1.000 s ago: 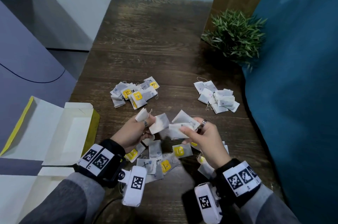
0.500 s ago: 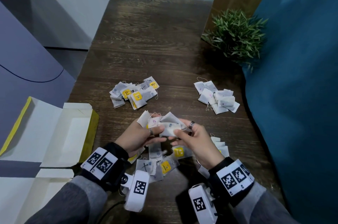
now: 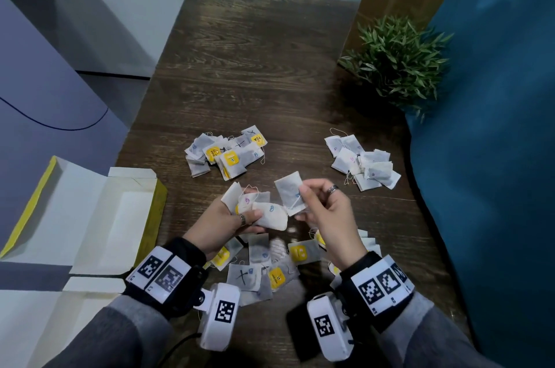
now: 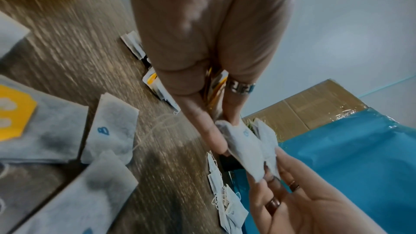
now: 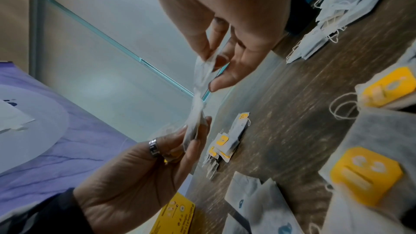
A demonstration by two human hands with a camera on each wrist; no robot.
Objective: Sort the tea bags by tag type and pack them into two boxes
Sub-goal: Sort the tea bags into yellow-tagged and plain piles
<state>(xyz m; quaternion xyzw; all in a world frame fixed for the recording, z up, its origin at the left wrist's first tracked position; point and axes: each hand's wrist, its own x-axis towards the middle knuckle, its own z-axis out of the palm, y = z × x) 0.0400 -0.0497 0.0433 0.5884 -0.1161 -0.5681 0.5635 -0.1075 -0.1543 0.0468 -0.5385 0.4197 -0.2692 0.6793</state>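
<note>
My left hand (image 3: 237, 217) grips a small fan of white tea bags (image 3: 264, 210), one with a yellow tag half hidden behind them. My right hand (image 3: 312, 205) pinches a single white tea bag (image 3: 289, 192) just to the right of that bunch. In the left wrist view the left hand's bags (image 4: 245, 147) meet the right hand's fingers (image 4: 290, 181). An unsorted heap of tea bags (image 3: 270, 265) lies under both hands. A pile with yellow tags (image 3: 226, 154) lies further back on the left, and a plain white pile (image 3: 365, 166) on the right.
An open white and yellow box (image 3: 99, 217) lies at the table's left edge. A potted green plant (image 3: 399, 61) stands at the back right. A blue wall (image 3: 495, 157) runs along the right side of the dark wooden table (image 3: 270, 67).
The hands came together over the heap, then drew apart. My right hand now holds one bag away from the bunch in my left hand.
</note>
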